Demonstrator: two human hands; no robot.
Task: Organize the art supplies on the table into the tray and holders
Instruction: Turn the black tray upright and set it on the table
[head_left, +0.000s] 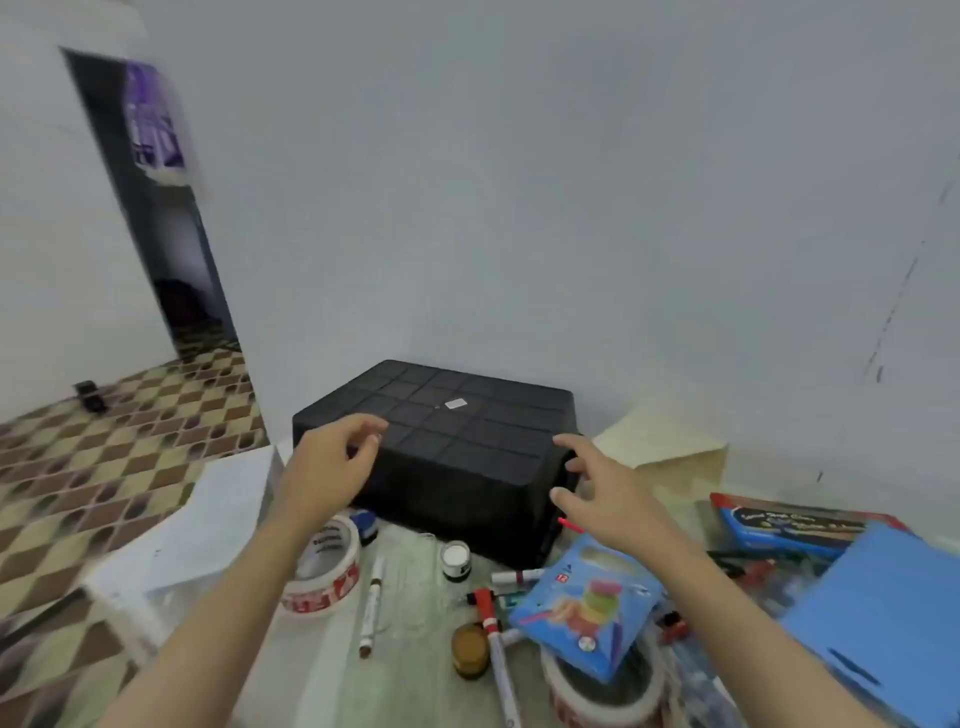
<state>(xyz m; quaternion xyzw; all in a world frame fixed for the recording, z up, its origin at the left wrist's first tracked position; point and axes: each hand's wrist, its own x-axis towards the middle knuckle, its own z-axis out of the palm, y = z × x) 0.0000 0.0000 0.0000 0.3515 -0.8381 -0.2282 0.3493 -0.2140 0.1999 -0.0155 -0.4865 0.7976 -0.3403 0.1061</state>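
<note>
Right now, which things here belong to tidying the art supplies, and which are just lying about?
Job: black tray, tape roll, white marker, small jar, blue packet.
Lying about: white stool, cream bag, small dark object on the floor.

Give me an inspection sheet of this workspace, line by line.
Surface: table, pale top, crowded.
Job's things: black bin upside down by the wall; tape roll; white marker; white-lidded jar; brown jar; blue packet.
Clutter: blue folder; paper bag.
Hands: left hand and right hand reach at the bin's sides, holding nothing; contact unclear.
Cables: nothing seen.
Surroundings: grey wall, doorway, patterned tiled floor.
</note>
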